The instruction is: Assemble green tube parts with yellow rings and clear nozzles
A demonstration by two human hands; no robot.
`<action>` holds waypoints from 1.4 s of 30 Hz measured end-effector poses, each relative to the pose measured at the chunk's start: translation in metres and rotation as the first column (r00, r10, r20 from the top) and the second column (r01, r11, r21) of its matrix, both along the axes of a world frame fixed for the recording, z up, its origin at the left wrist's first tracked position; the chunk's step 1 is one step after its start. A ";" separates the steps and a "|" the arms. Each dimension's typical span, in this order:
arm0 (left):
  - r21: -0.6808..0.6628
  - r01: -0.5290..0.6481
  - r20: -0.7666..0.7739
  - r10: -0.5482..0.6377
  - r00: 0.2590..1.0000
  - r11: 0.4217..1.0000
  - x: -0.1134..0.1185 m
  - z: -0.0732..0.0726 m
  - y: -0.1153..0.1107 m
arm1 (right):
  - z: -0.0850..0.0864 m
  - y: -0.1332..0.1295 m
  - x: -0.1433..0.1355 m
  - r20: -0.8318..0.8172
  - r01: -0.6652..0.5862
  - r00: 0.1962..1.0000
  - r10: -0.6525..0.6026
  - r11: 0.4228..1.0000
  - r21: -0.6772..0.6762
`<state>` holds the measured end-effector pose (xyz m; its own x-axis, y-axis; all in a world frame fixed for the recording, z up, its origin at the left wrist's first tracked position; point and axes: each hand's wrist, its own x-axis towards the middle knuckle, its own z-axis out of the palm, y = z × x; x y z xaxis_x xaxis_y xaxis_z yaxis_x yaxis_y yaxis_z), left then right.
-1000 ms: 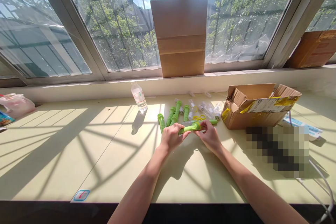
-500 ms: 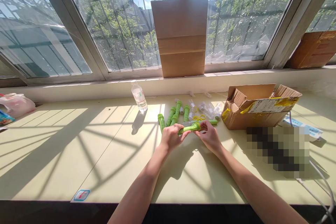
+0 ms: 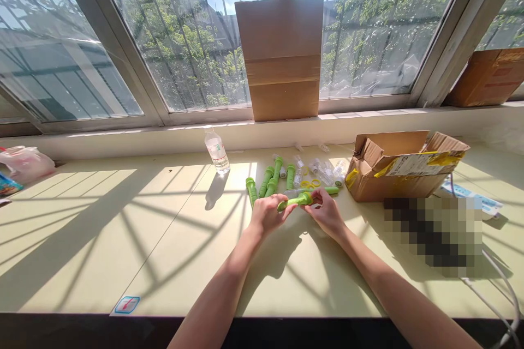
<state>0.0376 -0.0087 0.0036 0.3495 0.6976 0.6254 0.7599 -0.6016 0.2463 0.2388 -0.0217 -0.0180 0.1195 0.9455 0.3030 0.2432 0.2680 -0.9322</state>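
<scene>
Left hand (image 3: 270,214): closed round the near end of green tube (image 3: 295,201). Right hand (image 3: 325,211): fingertips pinching its collar end. Tube sits between both hands, roughly level, end pointing to 2 o'clock. Other green tubes (image 3: 266,181) lie at 11 o'clock from it; yellow rings (image 3: 315,182) at 1 o'clock, clear parts (image 3: 326,172) beyond them, same direction. Bottle (image 3: 217,151), upright, about 10 o'clock. Open box (image 3: 405,166) at 2 o'clock, yellow tape on it. Power strip (image 3: 475,199) at 3 o'clock, past box. Cardboard (image 3: 284,60) stands at 12 o'clock against window. Bag (image 3: 28,163) well apart, 9 to 10 o'clock. Pixelated patch, 4 o'clock: content cannot be told.
</scene>
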 end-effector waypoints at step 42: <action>0.221 0.033 0.129 -0.062 0.990 0.975 -0.001 0.014 -0.001 | 0.001 0.011 0.004 -0.393 0.085 0.912 -0.121 0.990 -0.110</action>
<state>0.0370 -0.0101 0.0175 0.2815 0.5242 0.8037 0.6981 -0.6866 0.2033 0.2423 -0.0112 -0.0169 0.3107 0.9422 0.1257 -0.1306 0.1733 -0.9762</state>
